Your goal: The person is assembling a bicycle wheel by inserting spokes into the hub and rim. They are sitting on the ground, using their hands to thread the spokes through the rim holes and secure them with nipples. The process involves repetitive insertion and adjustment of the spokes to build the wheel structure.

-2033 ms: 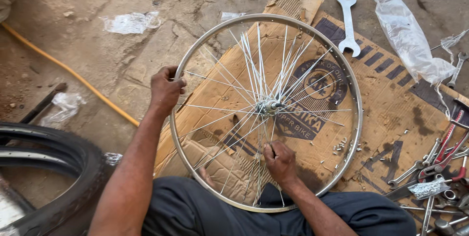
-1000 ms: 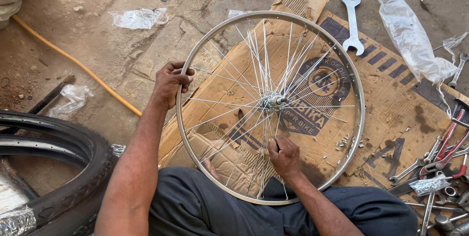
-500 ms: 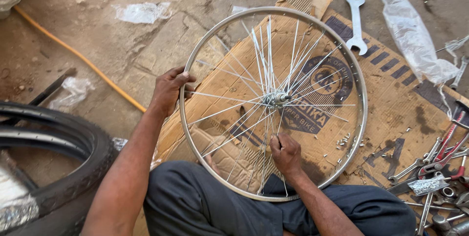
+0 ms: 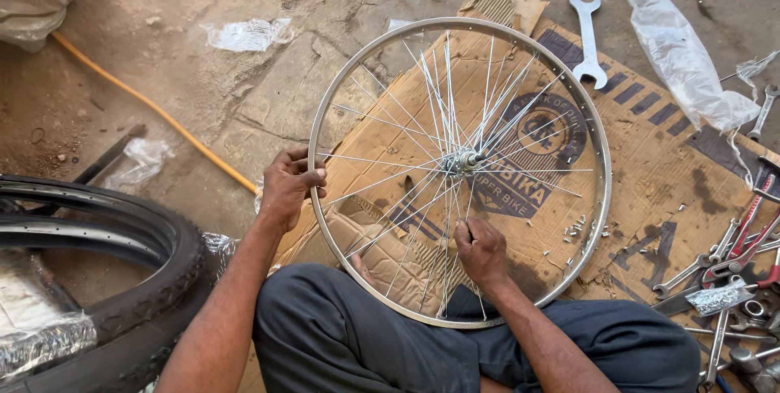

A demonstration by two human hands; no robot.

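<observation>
Bicycle wheel rim point(image 4: 605, 198), silver, tyreless, lying near flat over the seated person's lap and a sheet of flattened cardboard point(image 4: 650, 157); hub point(image 4: 463, 161) at centre, axle pointing up toward the camera; spokes point(image 4: 390, 178) partly laced, fanning loosely.
Left hand point(image 4: 288, 186): clenched on the rim's left edge, fingers curled over it.
Right hand point(image 4: 481, 251): inside the rim, just below the hub, fingertips pinched on a spoke; the nearer hand to the hub.
Small heap of spoke nipples point(image 4: 577, 229) on the cardboard, inside the rim, right of the right hand.
Open-ended spanner point(image 4: 587, 39) beyond the rim; assorted hand tools point(image 4: 731, 271) far right; black tyre point(image 4: 154, 279) left; yellow hose point(image 4: 146, 104) on the ground.
</observation>
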